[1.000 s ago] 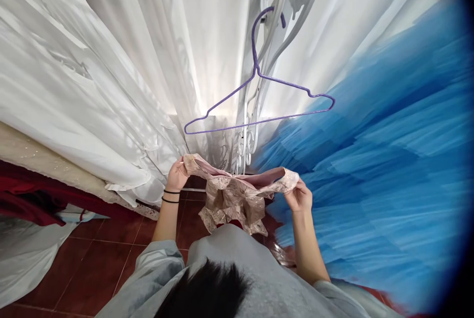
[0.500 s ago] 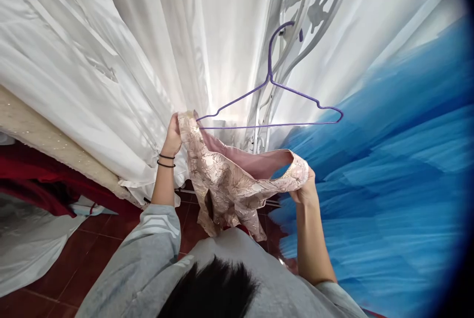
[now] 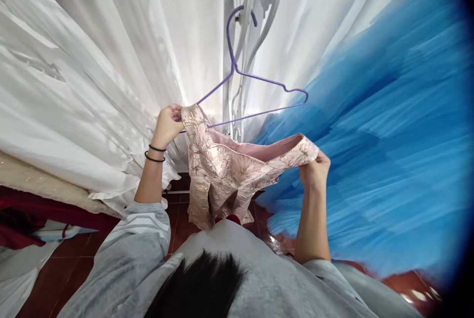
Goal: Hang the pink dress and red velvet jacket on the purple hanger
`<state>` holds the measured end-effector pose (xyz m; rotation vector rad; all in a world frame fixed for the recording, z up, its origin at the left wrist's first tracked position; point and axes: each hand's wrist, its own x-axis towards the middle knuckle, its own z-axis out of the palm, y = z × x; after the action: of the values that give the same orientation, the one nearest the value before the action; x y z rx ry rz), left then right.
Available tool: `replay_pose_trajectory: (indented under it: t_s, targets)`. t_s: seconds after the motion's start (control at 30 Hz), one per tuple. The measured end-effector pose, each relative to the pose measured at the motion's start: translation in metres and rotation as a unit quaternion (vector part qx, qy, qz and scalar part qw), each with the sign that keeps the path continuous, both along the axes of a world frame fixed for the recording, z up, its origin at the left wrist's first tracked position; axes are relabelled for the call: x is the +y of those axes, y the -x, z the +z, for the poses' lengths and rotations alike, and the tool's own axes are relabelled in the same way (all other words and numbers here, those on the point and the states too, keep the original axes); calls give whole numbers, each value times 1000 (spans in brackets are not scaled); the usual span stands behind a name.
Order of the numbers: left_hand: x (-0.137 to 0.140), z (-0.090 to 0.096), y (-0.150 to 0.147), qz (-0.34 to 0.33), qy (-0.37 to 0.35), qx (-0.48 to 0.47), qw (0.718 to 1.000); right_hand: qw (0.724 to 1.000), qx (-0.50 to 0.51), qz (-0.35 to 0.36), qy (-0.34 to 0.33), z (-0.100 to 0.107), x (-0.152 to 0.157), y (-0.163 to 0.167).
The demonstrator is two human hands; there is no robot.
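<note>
A pink garment [image 3: 225,160] with a metallic floral pattern is stretched between my two hands, its neck opening facing up. My left hand [image 3: 168,123] pinches the left shoulder strap, which sits over the left end of a purple hanger [image 3: 259,77]. My right hand [image 3: 314,167] is closed on the right shoulder of the garment. That shoulder is off the hanger, below and to the right of its bare right end. The hanger hooks onto a white ornate metal frame [image 3: 242,46] and tilts up at the right. The lower part of the garment hangs down in front of me.
White drapery [image 3: 111,36] fills the back and left. A blue tulle skirt [image 3: 370,160] spreads close on the right. Red cloth [image 3: 74,209] and a beige sparkly fabric [image 3: 44,172] lie at the lower left, above a red tiled floor [image 3: 70,273].
The left strap has been drawn over the hanger's left end, which now pokes out past it. The garment's right side is pulled further right. The view has shifted, and the hanger tilts more.
</note>
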<state>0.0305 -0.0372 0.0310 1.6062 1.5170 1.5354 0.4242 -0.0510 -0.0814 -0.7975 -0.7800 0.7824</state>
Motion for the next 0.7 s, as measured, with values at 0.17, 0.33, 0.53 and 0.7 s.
replay_pose_trajectory:
  t_s: [0.17,0.33,0.53,0.7]
  targets:
    - [-11,6,3,23,-40,51,998,997,-24,-66,-42,25,25,-42]
    - [-18,3,-2,17,-45,62,997,993,-48,-33,-100,69,57,-56]
    - [-18,1,-3,23,-46,60,997,970,-189,63,-143,114,97,-40]
    - [-17,4,1,28,-44,69,996,918,-367,149,16,167,94,-16]
